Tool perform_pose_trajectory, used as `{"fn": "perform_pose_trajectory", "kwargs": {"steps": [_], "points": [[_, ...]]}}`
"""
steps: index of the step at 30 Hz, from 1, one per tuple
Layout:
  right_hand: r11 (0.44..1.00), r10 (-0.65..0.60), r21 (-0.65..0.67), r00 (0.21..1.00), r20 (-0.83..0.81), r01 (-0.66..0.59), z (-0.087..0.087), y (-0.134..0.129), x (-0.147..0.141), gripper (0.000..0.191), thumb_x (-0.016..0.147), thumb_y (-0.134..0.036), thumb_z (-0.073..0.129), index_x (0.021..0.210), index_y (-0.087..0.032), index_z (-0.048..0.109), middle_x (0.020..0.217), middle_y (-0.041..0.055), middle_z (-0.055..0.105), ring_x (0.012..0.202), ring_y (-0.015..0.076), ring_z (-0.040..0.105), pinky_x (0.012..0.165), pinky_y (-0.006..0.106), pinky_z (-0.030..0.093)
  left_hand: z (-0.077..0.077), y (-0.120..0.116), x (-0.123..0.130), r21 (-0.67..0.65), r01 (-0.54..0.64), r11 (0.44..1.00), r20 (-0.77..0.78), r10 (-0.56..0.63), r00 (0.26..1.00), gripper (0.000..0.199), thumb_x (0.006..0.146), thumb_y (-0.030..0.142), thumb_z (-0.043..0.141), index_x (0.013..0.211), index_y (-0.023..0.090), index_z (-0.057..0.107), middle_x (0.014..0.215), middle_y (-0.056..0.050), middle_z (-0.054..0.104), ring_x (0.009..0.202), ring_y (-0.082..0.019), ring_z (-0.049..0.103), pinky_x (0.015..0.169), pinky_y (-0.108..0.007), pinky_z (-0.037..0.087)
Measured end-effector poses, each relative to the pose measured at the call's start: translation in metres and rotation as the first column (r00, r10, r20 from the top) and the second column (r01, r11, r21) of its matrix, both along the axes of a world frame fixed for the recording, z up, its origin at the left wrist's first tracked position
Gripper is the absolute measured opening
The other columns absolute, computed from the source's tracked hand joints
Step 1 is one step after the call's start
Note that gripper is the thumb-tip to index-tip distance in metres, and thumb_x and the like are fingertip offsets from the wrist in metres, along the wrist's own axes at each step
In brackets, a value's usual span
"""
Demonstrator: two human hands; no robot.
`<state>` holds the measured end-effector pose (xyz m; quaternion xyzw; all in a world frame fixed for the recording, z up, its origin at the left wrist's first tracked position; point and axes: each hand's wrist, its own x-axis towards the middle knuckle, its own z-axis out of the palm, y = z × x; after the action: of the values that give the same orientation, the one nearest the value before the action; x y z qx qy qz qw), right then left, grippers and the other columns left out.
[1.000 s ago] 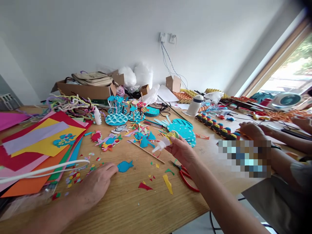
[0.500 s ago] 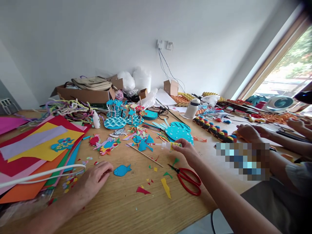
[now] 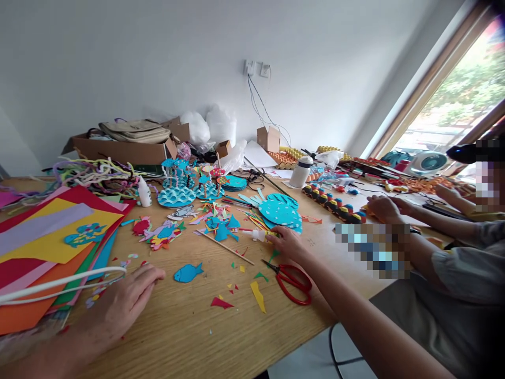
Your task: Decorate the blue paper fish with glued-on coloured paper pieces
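Note:
My left hand lies at the table's left front with its fingers loosely stretched out and nothing seen in them. To its right, apart from the fingertips, is a blue paper fish, flat on the wood. My right hand grips a small glue bottle with a white cap end and yellow label, low over the tabletop, its nozzle pointing left. Below that hand lie red-handled scissors. A thin wooden stick and blue paper cutouts are left of the bottle.
Coloured paper sheets are stacked at left, with a white cable-like loop over them. Blue layered paper models stand behind, near a white bottle. Paper scraps dot the table. A co-worker's hands are at right.
The view has swung a little to the right. My left hand has drawn slightly away from the fish and its fingers have loosened. My right hand now covers more of the glue bottle's label.

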<state>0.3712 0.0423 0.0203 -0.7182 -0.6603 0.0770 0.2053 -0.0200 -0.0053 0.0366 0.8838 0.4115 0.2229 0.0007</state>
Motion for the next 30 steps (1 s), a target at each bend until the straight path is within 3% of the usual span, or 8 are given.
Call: {"fn": "perform_pose_trajectory", "kwargs": {"steps": [6, 12, 16, 19, 21, 23, 26, 30], "points": [[0.999, 0.045, -0.006, 0.999, 0.014, -0.045, 0.003, -0.004, 0.0, 0.041, 0.071, -0.039, 0.056, 0.105, -0.017, 0.055, 0.101, 0.0065, 0.061, 0.086, 0.0185, 0.056, 0.07, 0.025, 0.04, -0.012, -0.004, -0.009, 0.042, 0.05, 0.998, -0.041, -0.049, 0.998, 0.026, 0.081, 0.024, 0.035, 0.092, 0.026, 0.058, 0.091, 0.001, 0.066, 0.085, -0.016, 0.062, 0.073, -0.021, 0.048], [0.996, 0.085, -0.006, 0.996, 0.024, -0.085, -0.001, -0.005, -0.002, 0.033, 0.072, -0.039, 0.054, 0.096, -0.018, 0.058, 0.092, 0.0065, 0.063, 0.083, 0.0216, 0.057, 0.069, 0.03, 0.041, -0.01, -0.002, -0.016, -0.01, -0.009, 1.0, 0.026, 0.009, 1.0, 0.027, 0.08, 0.02, 0.034, 0.09, 0.024, 0.058, 0.093, -0.002, 0.066, 0.087, -0.016, 0.061, 0.076, -0.023, 0.049], [0.993, 0.099, 0.049, 0.991, 0.089, -0.104, -0.004, -0.004, 0.0, 0.04, 0.072, -0.045, 0.052, 0.1, -0.017, 0.058, 0.097, 0.0097, 0.062, 0.086, 0.0249, 0.056, 0.073, 0.034, 0.042, 0.001, 0.003, -0.022, -0.267, -0.11, 0.957, 0.172, 0.159, 0.972, 0.026, 0.078, 0.023, 0.032, 0.087, 0.021, 0.056, 0.084, -0.004, 0.065, 0.073, -0.016, 0.063, 0.066, -0.026, 0.052], [0.967, 0.069, 0.238, 0.991, 0.117, -0.095, 0.005, -0.01, -0.002, 0.043, 0.075, -0.048, 0.047, 0.103, -0.016, 0.056, 0.105, 0.0121, 0.058, 0.097, 0.0278, 0.052, 0.079, 0.039, 0.041, 0.004, 0.005, -0.032, -0.456, -0.131, 0.88, 0.248, 0.267, 0.931, 0.028, 0.078, 0.025, 0.029, 0.092, 0.02, 0.053, 0.082, -0.004, 0.065, 0.068, -0.015, 0.063, 0.058, -0.024, 0.052], [0.937, 0.063, 0.336, 0.992, 0.114, -0.098, 0.017, -0.019, -0.01, 0.039, 0.077, -0.047, 0.044, 0.099, -0.018, 0.056, 0.104, 0.0108, 0.058, 0.095, 0.0268, 0.053, 0.077, 0.039, 0.042, 0.006, 0.005, -0.041, -0.474, -0.151, 0.867, 0.201, 0.274, 0.941, 0.027, 0.077, 0.027, 0.032, 0.091, 0.02, 0.054, 0.084, -0.003, 0.065, 0.073, -0.016, 0.063, 0.06, -0.024, 0.052], [0.911, 0.131, 0.374, 0.982, 0.135, -0.173, 0.031, -0.031, -0.026, 0.032, 0.079, -0.044, 0.044, 0.094, -0.019, 0.057, 0.098, 0.0092, 0.06, 0.093, 0.0248, 0.054, 0.075, 0.037, 0.043, 0.007, 0.004, -0.048, -0.402, -0.189, 0.896, 0.106, 0.25, 0.962, 0.025, 0.076, 0.028, 0.037, 0.087, 0.021, 0.057, 0.09, -0.003, 0.066, 0.081, -0.018, 0.062, 0.068, -0.027, 0.05], [0.855, 0.35, 0.336, 0.918, 0.187, -0.394, 0.049, -0.049, -0.06, 0.021, 0.084, -0.035, 0.041, 0.086, -0.02, 0.057, 0.091, 0.0071, 0.061, 0.085, 0.019, 0.056, 0.074, 0.031, 0.044, 0.01, 0.001, -0.055, -0.297, -0.194, 0.935, -0.03, 0.194, 0.981, 0.023, 0.075, 0.026, 0.04, 0.084, 0.022, 0.06, 0.092, -0.003, 0.066, 0.087, -0.019, 0.06, 0.075, -0.028, 0.047], [0.774, 0.583, 0.168, 0.791, 0.185, -0.61, 0.062, -0.064, -0.104, 0.017, 0.085, -0.025, 0.041, 0.084, -0.019, 0.057, 0.088, 0.0078, 0.06, 0.081, 0.0168, 0.056, 0.071, 0.028, 0.043, 0.013, -0.002, -0.054, -0.308, -0.18, 0.934, -0.168, 0.133, 0.977, 0.022, 0.078, 0.02, 0.039, 0.081, 0.02, 0.06, 0.084, -0.003, 0.065, 0.08, -0.016, 0.059, 0.07, -0.025, 0.045]]}}
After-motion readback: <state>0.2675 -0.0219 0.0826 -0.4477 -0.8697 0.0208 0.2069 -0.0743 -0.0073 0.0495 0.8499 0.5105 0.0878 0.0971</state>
